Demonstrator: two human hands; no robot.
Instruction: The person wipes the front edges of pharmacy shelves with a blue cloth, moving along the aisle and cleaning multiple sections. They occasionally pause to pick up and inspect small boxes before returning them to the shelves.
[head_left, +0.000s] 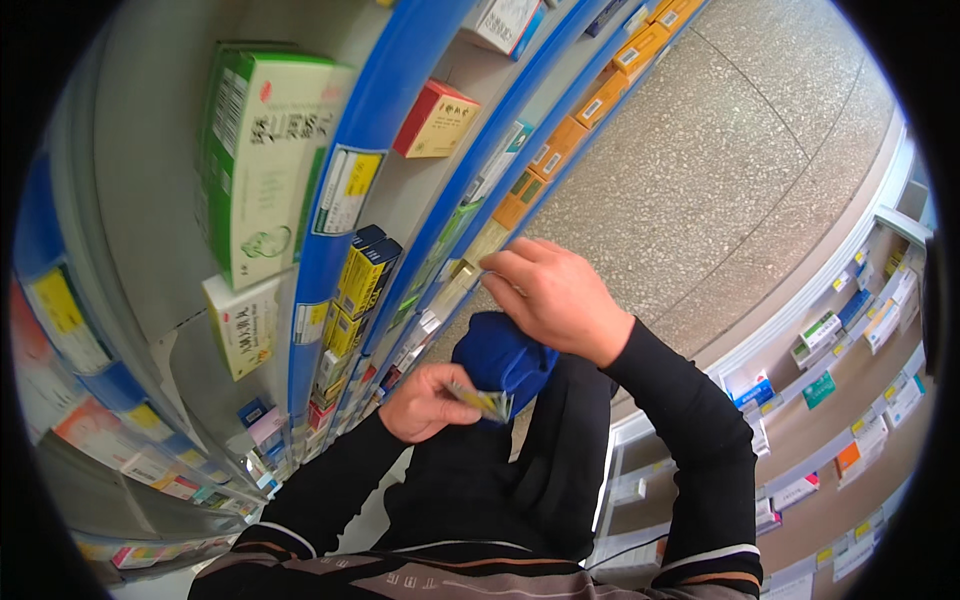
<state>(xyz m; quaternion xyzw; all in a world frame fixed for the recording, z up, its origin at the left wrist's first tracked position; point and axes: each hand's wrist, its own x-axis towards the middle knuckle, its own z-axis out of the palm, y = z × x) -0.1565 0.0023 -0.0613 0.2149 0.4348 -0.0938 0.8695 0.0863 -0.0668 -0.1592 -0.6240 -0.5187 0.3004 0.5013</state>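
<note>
My left hand [425,405] is closed around a small stack of thin yellow-and-green cards or labels [478,401], some with a clear, shiny edge. Further forward, my right hand [555,298] has its thumb and fingers pinched together at the front edge of a low shelf on the left. A pale label or small box [458,284] shows right beside those fingertips; whether they grip anything is hidden. Between the two hands lies a dark blue, crumpled, cloth-like thing [498,352] close to my knees.
Shelves with blue front edges [345,130] rise close on the left, holding a green-and-white box [268,165], a red-and-cream box [437,120] and several orange boxes [605,98]. Speckled floor [720,150] spreads ahead. Another stocked shelf unit [810,440] stands on the right.
</note>
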